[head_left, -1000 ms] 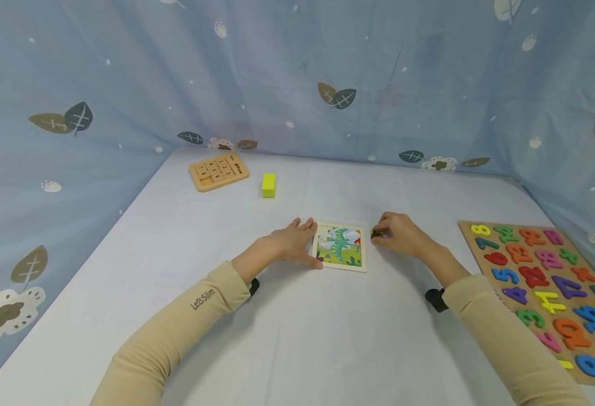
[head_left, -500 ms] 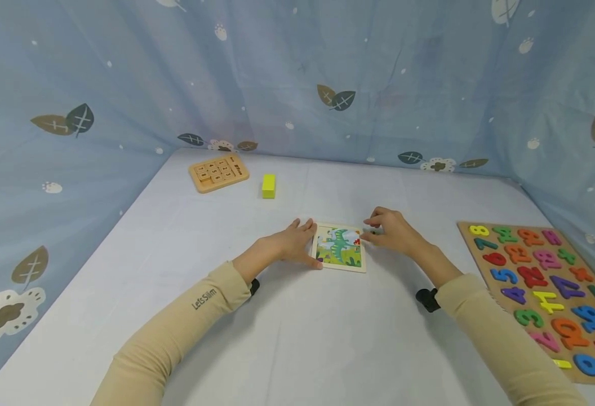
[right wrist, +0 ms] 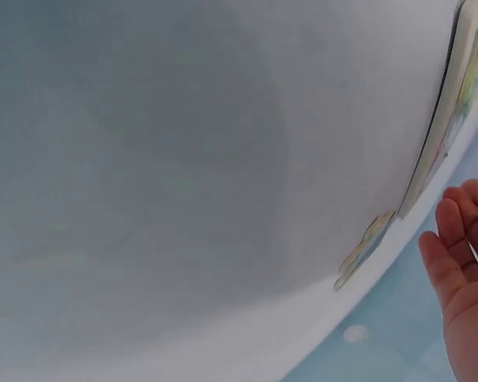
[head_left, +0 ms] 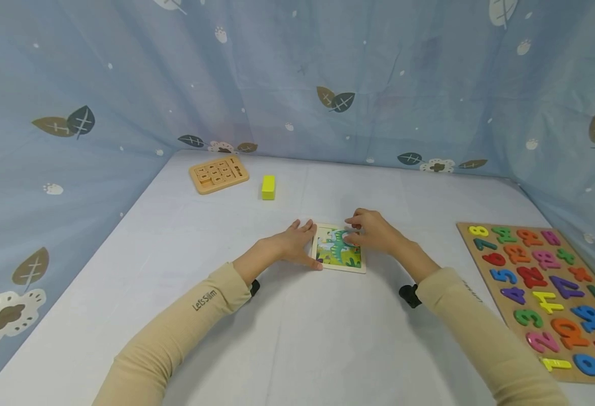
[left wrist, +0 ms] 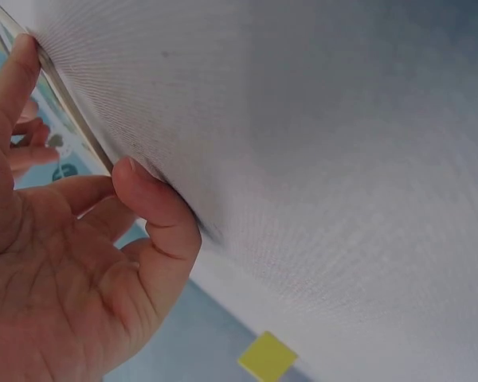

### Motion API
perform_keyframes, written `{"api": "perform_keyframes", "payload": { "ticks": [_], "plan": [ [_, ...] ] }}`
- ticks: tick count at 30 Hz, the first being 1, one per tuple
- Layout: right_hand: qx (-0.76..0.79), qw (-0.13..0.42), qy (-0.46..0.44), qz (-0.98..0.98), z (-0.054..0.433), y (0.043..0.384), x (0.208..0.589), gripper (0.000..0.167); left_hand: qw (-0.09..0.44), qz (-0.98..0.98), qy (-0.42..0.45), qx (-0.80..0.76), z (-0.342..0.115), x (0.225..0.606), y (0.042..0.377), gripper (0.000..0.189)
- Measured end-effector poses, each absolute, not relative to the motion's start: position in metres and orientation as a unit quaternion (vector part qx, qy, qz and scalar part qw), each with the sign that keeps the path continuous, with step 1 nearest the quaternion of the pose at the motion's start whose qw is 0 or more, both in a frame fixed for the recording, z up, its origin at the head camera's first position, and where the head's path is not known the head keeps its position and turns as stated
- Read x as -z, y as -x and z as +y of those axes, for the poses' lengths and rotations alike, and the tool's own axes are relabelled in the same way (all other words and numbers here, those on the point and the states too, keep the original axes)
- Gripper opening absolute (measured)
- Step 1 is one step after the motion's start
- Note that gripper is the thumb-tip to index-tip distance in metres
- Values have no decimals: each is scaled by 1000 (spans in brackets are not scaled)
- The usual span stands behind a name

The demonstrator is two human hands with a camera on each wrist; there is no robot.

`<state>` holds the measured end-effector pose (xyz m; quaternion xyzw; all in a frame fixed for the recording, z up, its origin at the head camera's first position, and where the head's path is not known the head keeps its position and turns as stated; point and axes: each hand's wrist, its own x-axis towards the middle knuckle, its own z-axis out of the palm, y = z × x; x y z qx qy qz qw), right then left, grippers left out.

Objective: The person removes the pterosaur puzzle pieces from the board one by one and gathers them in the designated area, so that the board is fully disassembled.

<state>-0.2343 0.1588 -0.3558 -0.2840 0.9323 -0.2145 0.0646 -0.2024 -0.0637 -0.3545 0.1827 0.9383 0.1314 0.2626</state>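
Observation:
A small square jigsaw puzzle (head_left: 335, 257) with a teal dinosaur picture and a pale wooden frame lies mid-table. My left hand (head_left: 291, 244) rests against its left edge, thumb at the near corner and the other fingers spread toward the far one. Over the puzzle's upper right part is my right hand (head_left: 374, 231), thumb and fingers bent but apart. Nothing shows between them in the right wrist view. A loose puzzle piece (right wrist: 366, 251) lies on the table just beyond the frame's end there; in the head view the right hand hides it.
A wooden number slide puzzle (head_left: 219, 174) and a yellow block (head_left: 269, 187) stand toward the back left. On the right lies a board of coloured numbers (head_left: 541, 282). A blue patterned curtain (head_left: 257, 73) encloses the table's back and sides.
My right hand has let go of the small puzzle piece at the frame's right and moved left over the picture. My left hand has stayed at the frame's left edge.

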Motion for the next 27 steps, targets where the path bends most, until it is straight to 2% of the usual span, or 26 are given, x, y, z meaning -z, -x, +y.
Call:
{"api": "perform_keyframes", "payload": {
  "ticks": [9, 27],
  "plan": [
    [197, 74, 326, 922, 143, 238, 357, 35, 263, 938, -184, -132, -64, 354, 202, 104],
    [184, 112, 275, 937, 127, 241, 351, 23, 260, 939, -184, -130, -63, 353, 202, 103]
  ]
}}
